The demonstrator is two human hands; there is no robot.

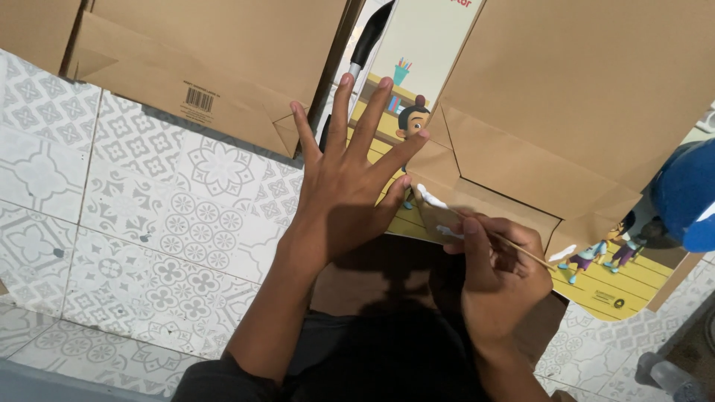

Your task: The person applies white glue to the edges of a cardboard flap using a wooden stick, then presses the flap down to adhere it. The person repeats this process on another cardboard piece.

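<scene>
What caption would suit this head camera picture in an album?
Left hand presses a paper bag flat while right hand spreads white glue with a thin stick.

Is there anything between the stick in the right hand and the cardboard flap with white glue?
Nothing visible. The right hand holds the thin stick, whose tip already reaches the white glue on the cardboard flap. The left hand presses flat beside it, not across the path.

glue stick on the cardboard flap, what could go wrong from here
The right hand dabs white glue with a thin stick close to the printed cartoon panel, so glue might smear onto it. The left hand presses flat beside the wet patch; its thumb could pick up glue.
</scene>
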